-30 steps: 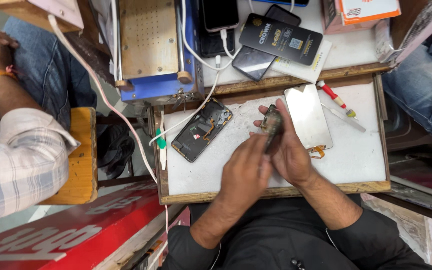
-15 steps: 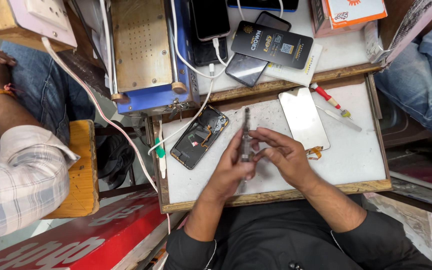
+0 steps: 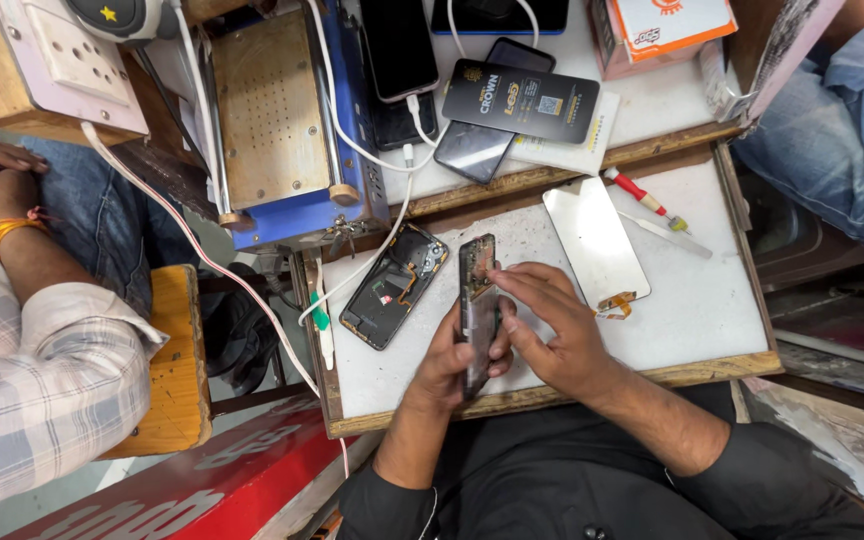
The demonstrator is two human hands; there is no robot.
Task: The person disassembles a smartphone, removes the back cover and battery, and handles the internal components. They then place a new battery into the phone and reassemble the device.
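My left hand (image 3: 449, 362) grips a dark phone frame part (image 3: 476, 290) upright on its edge over the white work tray (image 3: 712, 300). My right hand (image 3: 552, 330) rests its fingers against the right side of that part. An opened phone body (image 3: 392, 286) with exposed insides lies flat on the tray just left of my hands. A silvery screen panel (image 3: 594, 242) with an orange flex cable lies to the right.
A red-handled screwdriver (image 3: 642, 197) and a thin metal tool (image 3: 667, 234) lie at the tray's back right. Behind are a blue heating machine (image 3: 277, 120), several phones, a dark box (image 3: 522, 100), white cables. One person sits left (image 3: 22, 330), another right (image 3: 832, 130).
Both hands have shifted left on the tray. The phone part, first low between the hands, now stands on edge in my left hand with my right fingers on it.
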